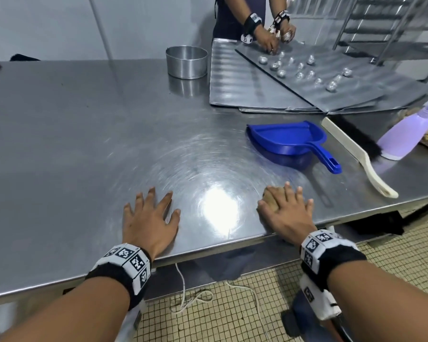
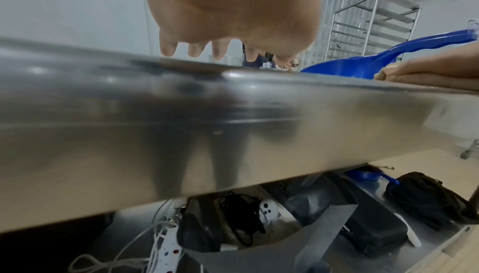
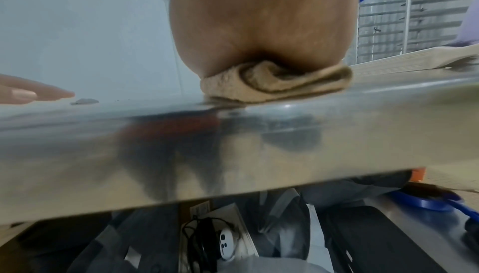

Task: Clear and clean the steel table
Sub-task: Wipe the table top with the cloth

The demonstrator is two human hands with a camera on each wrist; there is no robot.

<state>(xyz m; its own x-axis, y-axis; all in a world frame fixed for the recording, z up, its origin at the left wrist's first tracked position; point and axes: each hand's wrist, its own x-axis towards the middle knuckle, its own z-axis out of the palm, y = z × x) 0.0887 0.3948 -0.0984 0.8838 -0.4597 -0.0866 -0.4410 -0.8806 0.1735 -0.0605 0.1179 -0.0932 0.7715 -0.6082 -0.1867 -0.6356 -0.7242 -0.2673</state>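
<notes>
The steel table [image 1: 84, 134] fills the head view. My left hand [image 1: 150, 213] lies flat on it near the front edge, fingers spread and straight, holding nothing. My right hand [image 1: 286, 208] presses flat on a folded tan cloth [image 1: 269, 197] close to the front edge; in the right wrist view the cloth [image 3: 274, 83] is squashed under the palm [image 3: 259, 21]. In the left wrist view the left hand [image 2: 228, 11] hovers over the table edge [image 2: 207, 113].
Behind my right hand lie a blue dustpan [image 1: 289, 141], a cream-handled brush [image 1: 356, 154] and a lilac spray bottle [image 1: 405, 134]. Farther back stand a round steel tin [image 1: 186, 61] and trays [image 1: 257, 80] with foil cups, where another person's hands [image 1: 274, 38] work. Cables and bags lie under the table.
</notes>
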